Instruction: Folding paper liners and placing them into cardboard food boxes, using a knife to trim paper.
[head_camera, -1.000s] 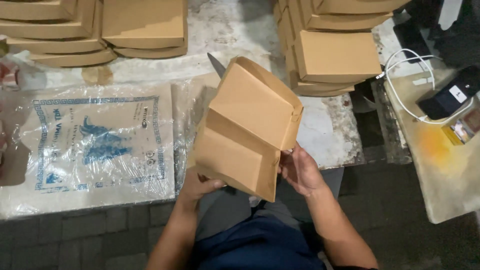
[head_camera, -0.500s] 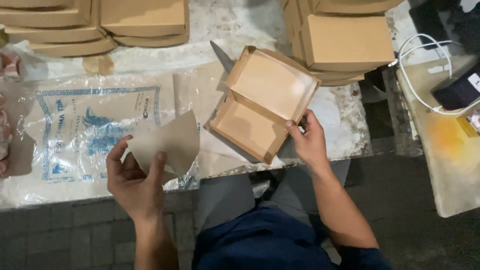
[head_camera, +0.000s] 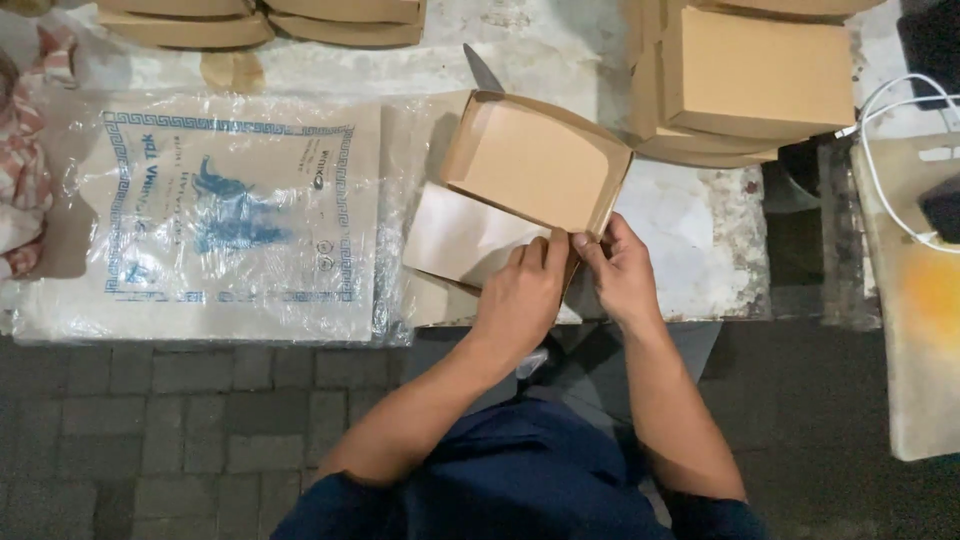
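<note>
Pale, stained stone forms the work surface (head_camera: 690, 250), seen from above by the head camera, with dark paving bricks on the floor beneath.

At the middle of the surface lies an open brown cardboard box (head_camera: 530, 165), its lid part tilted up away from the person and its base nearest them. A sheet of pale paper (head_camera: 465, 235) lies in the base, apparently as a lining. The left hand (head_camera: 520, 295) rests flat on the near edge of the paper, fingers together and pressing down, closed on nothing, as if to keep the sheet seated. The right hand (head_camera: 625, 275) pinches the box's near right corner between thumb and fingers, steadying it.

To the left lies a clear plastic pack (head_camera: 230, 215) of brown sheets with blue print, close enough to reach. Stacks of closed brown boxes stand at the far right (head_camera: 755, 75) and along the top left (head_camera: 260, 20). A white cable (head_camera: 880, 170) loops over a board at the right edge.
</note>
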